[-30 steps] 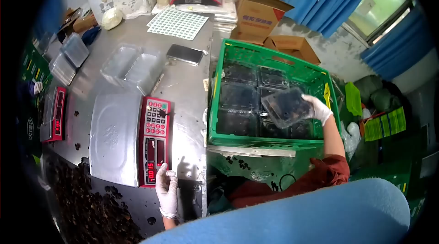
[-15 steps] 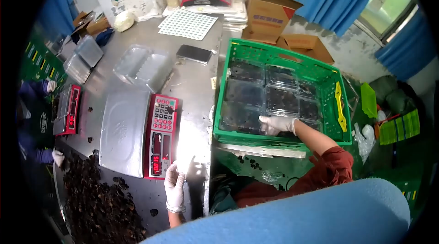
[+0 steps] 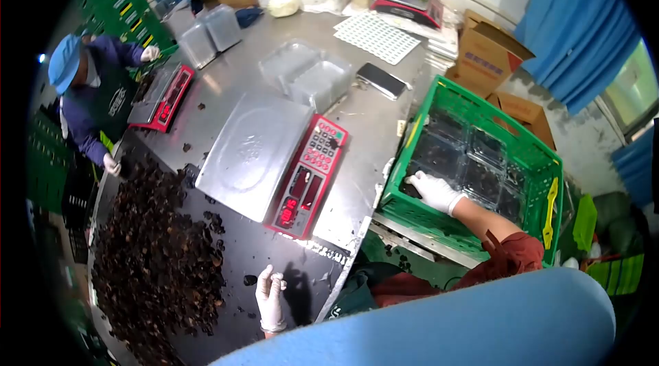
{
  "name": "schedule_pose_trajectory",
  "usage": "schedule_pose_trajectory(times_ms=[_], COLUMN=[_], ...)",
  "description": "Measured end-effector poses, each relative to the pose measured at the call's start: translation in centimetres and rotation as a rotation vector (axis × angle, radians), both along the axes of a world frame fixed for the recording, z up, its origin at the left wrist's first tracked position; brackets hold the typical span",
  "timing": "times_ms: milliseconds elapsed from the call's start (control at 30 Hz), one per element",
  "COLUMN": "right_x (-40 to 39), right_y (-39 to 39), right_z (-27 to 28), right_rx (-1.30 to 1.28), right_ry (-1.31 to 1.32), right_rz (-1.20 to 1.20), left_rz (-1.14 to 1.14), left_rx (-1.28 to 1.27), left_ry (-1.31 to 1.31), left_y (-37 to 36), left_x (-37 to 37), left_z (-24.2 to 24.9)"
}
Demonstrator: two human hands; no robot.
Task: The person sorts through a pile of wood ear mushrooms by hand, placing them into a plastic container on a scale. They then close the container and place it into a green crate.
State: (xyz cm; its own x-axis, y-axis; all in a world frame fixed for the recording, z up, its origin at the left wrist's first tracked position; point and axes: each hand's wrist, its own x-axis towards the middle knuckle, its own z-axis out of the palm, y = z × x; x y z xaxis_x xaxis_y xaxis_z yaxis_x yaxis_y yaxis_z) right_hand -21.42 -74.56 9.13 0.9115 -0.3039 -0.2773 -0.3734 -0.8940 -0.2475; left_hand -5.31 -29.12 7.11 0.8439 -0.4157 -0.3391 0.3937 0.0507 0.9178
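Observation:
My right hand [image 3: 436, 192], in a white glove, reaches into a green plastic crate [image 3: 473, 242]. It lies over the near left end of the clear plastic boxes [image 3: 482, 179] packed inside, fingers stretched out and their tips partly hidden. The boxes hold something dark. My left hand [image 3: 271, 301], also gloved, is raised over the metal table's near edge, fingers loosely bent and apart, holding nothing visible. In front of it stands a red digital scale [image 3: 296, 204] with a bare steel pan [image 3: 254, 153]. Left of that hand lies a heap of dark, dried-looking fungus pieces [image 3: 158, 256].
Beyond the scale are empty clear boxes [image 3: 305, 74], a phone [image 3: 382, 80] and a label sheet [image 3: 376, 36]. A co-worker [image 3: 103, 91] stands across the table by a second red scale [image 3: 165, 108]. Cardboard boxes [image 3: 491, 57] stand behind the crate.
The view has swung left, bringing the co-worker and more of the heap into sight. My right hand has shifted toward the crate's near left corner. My left hand's fingers have spread slightly.

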Motion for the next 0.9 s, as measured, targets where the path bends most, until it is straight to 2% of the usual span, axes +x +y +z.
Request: schedule_pose_trajectory(times_ms=[100,167,233,300,367,433,500,533,567,600,667,733,767,833,900], right_x=[0.5,1.3,3.7,7.3,11.9,17.4,23.0,25.6,27.8,30.0,32.1,32.9,33.5,34.7,35.4], right_y=[-2.7,-5.8,-4.7,-3.9,-1.3,0.1,-1.4,-1.5,-3.0,-4.8,-7.9,-8.5,-11.2,-13.4,-13.8], right_z=[1.2,4.5,10.0,13.1,15.2,14.2,10.4,9.8,7.6,5.6,2.9,3.6,1.8,1.4,2.6], right_rx=[0.415,0.422,-0.013,-0.094,0.021,0.042,-0.106,-0.204,-0.292,-0.381,-0.444,-0.259,-0.307,-0.436,-0.326], right_ry=[-0.057,0.062,0.018,-0.173,-0.386,-0.455,-0.685,-0.581,-0.643,-0.566,-0.342,-0.221,-0.432,-0.439,-0.447], right_rz=[-0.108,-0.108,-0.306,-0.284,-0.111,0.042,0.361,0.381,0.417,0.421,0.404,0.327,0.440,0.522,0.480], left_rz=[0.069,0.103,0.193,0.282,0.361,0.437,0.511,0.557,0.567,0.576,0.622,0.660,0.679,0.638,0.498], left_rx=[0.024,-0.013,-0.024,0.025,0.077,0.096,0.229,0.351,0.441,0.596,0.779,0.856,0.858,0.906,1.097], left_ry=[0.024,0.010,0.010,0.007,0.017,-0.055,-0.191,-0.297,-0.353,-0.385,-0.397,-0.374,-0.336,-0.247,-0.434], left_y=[1.5,3.2,4.5,5.6,6.6,7.1,8.0,8.4,9.9,10.4,12.1,12.6,12.2,12.2,11.9], left_x=[-0.8,-1.1,-1.6,-1.8,-2.0,-2.1,-2.3,-2.6,-3.2,-3.7,-5.6,-7.4,-8.3,-9.9,-11.1], left_z=[0.0,-0.9,-1.0,-0.4,-0.3,-0.2,-0.3,0.0,-0.9,0.7,0.8,1.3,1.8,0.9,-0.3])
